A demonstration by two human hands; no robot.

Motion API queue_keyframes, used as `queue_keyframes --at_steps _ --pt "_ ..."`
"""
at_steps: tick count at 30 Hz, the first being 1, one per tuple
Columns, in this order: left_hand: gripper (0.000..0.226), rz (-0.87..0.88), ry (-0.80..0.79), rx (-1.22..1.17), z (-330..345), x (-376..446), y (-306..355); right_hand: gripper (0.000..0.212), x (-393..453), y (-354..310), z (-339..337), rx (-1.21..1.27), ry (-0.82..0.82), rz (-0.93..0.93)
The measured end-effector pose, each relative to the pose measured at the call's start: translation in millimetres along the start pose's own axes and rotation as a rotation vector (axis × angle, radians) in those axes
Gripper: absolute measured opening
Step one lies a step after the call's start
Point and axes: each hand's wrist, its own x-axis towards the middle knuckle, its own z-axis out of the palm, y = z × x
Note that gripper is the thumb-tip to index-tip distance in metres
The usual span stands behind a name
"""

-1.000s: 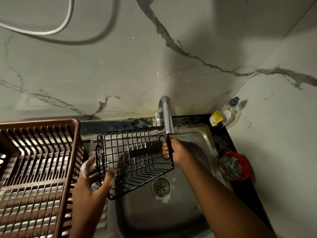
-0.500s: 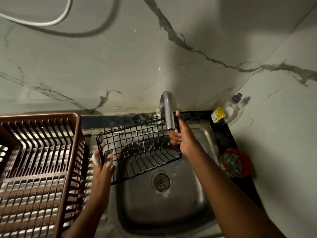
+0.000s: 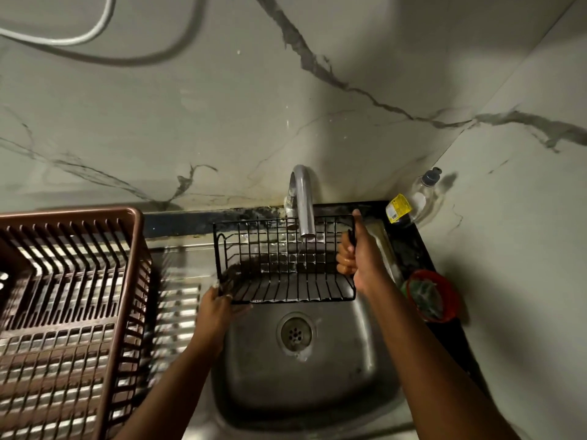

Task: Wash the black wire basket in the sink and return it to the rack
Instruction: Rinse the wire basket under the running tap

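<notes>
The black wire basket (image 3: 282, 265) hangs level over the steel sink (image 3: 317, 385), directly beneath the tap (image 3: 303, 204). A thin stream of water falls from the spout into it. My right hand (image 3: 357, 254) grips the basket's right end, thumb pointing up along the wire. My left hand (image 3: 219, 308) holds the lower left corner, fingers curled under the frame. The brown plastic rack (image 3: 66, 312) stands on the draining board to the left.
A clear soap bottle (image 3: 416, 198) with a yellow label sits at the sink's back right corner. A red bowl (image 3: 433, 295) with a green scrubber lies on the right ledge. Marble walls close in behind and to the right. A white cable hangs upper left.
The basket swung from a tilted pose to level and shifted right under the spout. My left hand slid from its left side to the lower corner. Water now runs.
</notes>
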Motion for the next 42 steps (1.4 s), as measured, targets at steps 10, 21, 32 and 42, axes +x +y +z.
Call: queue_keyframes --at_steps 10,21,32,42 --pt "0.016 -0.061 -0.033 0.062 24.7 -2.6 -9.8 0.058 -14.3 -1.5 -23.6 -0.141 0.243 -0.004" --pt "0.025 0.07 0.014 0.326 36.0 0.8 -0.1 0.026 -28.9 7.8 -38.9 -0.89 0.488 -0.324" --pt "0.015 0.019 -0.157 0.255 41.9 -2.9 0.9 0.08 -49.2 4.4 -75.8 -0.358 0.239 -0.042" --pt "0.019 -0.102 -0.206 0.011 48.7 9.9 -0.8 0.072 -62.2 2.9 -81.7 -0.234 0.168 -0.204"
